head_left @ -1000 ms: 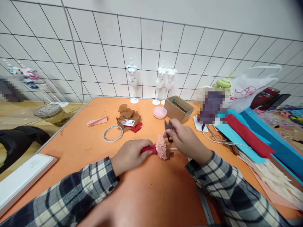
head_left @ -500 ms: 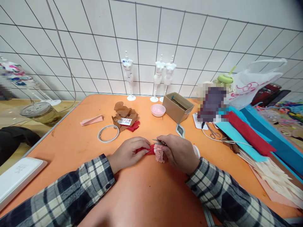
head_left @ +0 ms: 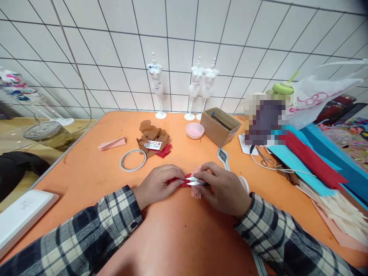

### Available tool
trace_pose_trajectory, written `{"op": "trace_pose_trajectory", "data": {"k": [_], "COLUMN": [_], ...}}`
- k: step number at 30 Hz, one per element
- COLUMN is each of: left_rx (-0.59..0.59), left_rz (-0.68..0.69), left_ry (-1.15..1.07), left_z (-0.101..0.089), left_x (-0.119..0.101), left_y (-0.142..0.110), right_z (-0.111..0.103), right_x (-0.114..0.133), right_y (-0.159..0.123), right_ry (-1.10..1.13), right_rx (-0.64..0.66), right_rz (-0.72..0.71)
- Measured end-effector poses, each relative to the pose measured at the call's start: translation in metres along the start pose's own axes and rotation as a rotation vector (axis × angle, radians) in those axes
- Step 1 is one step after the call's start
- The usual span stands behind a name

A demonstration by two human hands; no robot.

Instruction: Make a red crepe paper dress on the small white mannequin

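Observation:
My left hand (head_left: 161, 183) is closed, pinching a red piece of paper or cloth (head_left: 184, 183) between thumb and fingers. A ruffled pink piece (head_left: 197, 193) sits against its right end; whether the two are joined is hidden. My right hand (head_left: 220, 188) is closed around small pointed scissors (head_left: 193, 181), their blades parted and pointing left over the red piece. The handles are mostly covered by my fingers. Just beyond both hands lie crumpled brown paper (head_left: 153, 135) with a label, and a roll of tape (head_left: 133, 160).
A pink bowl (head_left: 194, 131) and a cardboard box (head_left: 220, 128) stand at the back, near white mannequins (head_left: 197, 82). On the right lie another pair of scissors (head_left: 265, 159) and coloured sheets (head_left: 304, 168). A white box-like object (head_left: 25, 214) is at the left edge.
The scissor blades now lie parted over the red piece, lower and more visible than before. The pink ruffle has spread out behind the blades. My left hand keeps its pinch.

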State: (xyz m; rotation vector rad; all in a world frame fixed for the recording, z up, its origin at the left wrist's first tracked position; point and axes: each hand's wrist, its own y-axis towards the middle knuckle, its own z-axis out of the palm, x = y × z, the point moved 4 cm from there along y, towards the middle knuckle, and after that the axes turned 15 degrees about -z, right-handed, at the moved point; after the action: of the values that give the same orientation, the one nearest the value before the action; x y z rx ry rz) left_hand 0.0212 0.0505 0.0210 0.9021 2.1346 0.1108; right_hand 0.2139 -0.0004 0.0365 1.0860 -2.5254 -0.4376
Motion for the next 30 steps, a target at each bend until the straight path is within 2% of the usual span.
{"op": "trace_pose_trajectory", "data": {"k": [5,9,13,16,19,24,30], "left_rx": [0.003,0.002,0.012,0.036,0.059,0.088,0.089], "left_rz": [0.019,0.051,0.064,0.039,-0.012,-0.053,-0.049], "left_ry": [-0.007,-0.017,-0.033,-0.046,-0.076,-0.105,-0.091], "left_z": [0.002,0.001,0.002,0.003,0.003,0.004,0.005], "left_x": [-0.001,-0.005,-0.008,-0.008,-0.007,-0.006,-0.006], "left_y": [0.000,0.001,0.001,0.001,0.001,0.001,0.002], "right_z": [-0.001,0.000,0.004,0.007,0.010,0.012,0.011], "right_x": [0.006,0.014,0.019,0.021,0.021,0.020,0.016], "right_y": [0.001,0.002,0.002,0.003,0.004,0.003,0.003], "right_ry": [-0.069,-0.177,-0.161,-0.168,-0.193,-0.142,0.039], "right_rx": [0.002,0.068,0.110,0.121,0.188,0.307,0.275], "right_rz": [-0.004,-0.019,-0.052,-0.075,-0.054,0.030,0.041]}}
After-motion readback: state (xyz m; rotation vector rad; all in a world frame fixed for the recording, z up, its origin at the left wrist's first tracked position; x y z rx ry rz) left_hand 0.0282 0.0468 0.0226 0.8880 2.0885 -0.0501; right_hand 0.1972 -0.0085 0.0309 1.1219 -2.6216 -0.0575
